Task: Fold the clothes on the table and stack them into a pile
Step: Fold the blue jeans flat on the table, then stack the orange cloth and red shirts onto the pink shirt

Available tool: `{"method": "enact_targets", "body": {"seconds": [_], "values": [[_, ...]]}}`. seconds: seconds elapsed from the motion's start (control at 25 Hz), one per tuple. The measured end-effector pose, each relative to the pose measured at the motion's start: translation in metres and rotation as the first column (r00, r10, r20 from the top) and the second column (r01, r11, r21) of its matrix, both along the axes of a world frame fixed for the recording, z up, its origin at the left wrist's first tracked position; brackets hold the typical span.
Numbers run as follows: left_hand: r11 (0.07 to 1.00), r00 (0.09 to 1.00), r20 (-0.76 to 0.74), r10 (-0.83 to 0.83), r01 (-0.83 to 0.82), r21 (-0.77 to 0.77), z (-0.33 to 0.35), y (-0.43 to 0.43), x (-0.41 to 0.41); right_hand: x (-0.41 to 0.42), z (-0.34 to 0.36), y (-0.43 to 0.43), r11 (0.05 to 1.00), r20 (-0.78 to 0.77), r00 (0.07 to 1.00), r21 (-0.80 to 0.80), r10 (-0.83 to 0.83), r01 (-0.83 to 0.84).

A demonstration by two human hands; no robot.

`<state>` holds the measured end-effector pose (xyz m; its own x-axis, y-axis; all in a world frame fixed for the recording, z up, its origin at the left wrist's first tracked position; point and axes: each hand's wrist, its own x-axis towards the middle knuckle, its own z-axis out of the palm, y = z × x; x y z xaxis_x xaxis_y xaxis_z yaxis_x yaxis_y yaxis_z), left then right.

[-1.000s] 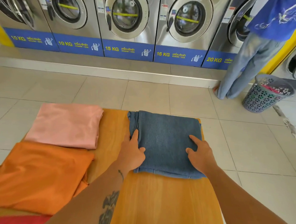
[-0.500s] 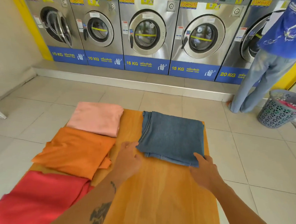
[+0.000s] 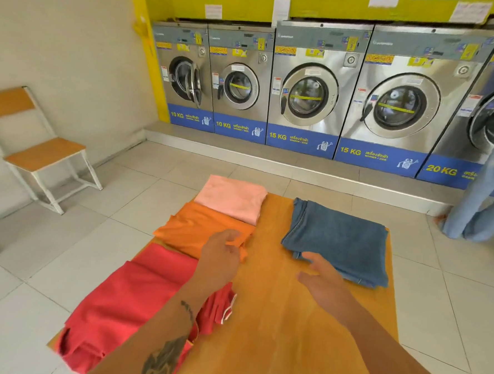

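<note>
A folded blue denim garment (image 3: 341, 239) lies on the far right of the wooden table (image 3: 284, 319). Along the left side lie a pink cloth (image 3: 233, 199), an orange cloth (image 3: 197, 230) and a red cloth (image 3: 134, 304). My left hand (image 3: 221, 257) hovers over the near right corner of the orange cloth, its fingers at the cloth's edge; whether it grips the cloth is unclear. My right hand (image 3: 321, 281) is open above the table, just in front of the denim's near edge, holding nothing.
A row of washing machines (image 3: 306, 95) lines the far wall. A wooden chair (image 3: 37, 151) stands at the left wall. A person's jeans-clad legs (image 3: 482, 198) are at the far right, by a machine. Tiled floor surrounds the table.
Both hands have left the folded denim. My left hand moved left to the orange cloth; my right hand drew back off the denim. The view swung left and up.
</note>
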<state>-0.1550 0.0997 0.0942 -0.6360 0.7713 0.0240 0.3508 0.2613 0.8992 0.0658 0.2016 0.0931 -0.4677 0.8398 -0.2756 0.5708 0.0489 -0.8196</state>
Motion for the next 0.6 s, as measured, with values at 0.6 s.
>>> {"method": "enact_targets", "body": {"seconds": [0.6], "values": [[0.983,0.999,-0.02,-0.044,0.039,-0.178,-0.075,0.035,-0.256,-0.216,-0.049,0.0,0.88,-0.044,0.93,-0.34,-0.366,0.331]]}}
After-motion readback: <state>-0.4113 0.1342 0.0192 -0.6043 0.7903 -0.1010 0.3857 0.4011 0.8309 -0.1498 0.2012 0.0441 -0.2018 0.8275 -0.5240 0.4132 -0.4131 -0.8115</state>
